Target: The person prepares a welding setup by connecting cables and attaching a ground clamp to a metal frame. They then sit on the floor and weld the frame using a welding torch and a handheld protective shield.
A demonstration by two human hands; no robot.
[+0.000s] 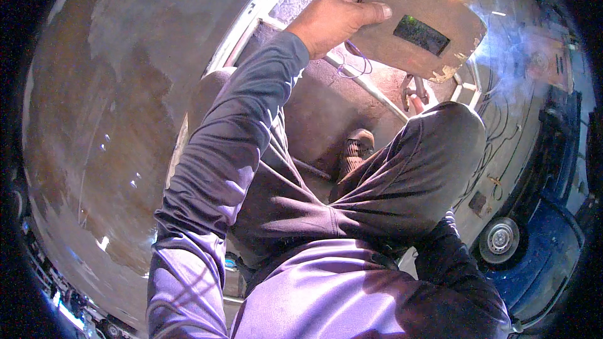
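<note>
Left hand (333,16) gripping welding shield (418,22)

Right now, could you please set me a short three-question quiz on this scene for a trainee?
1. True or false: the left hand holds the brown shield board by its edge.
2. What is set in the board? A dark window; B mirror; C handle.
3. Can the right hand be seen?

Key: 1 true; 2 A; 3 no, it is hidden behind the raised knee.
</note>
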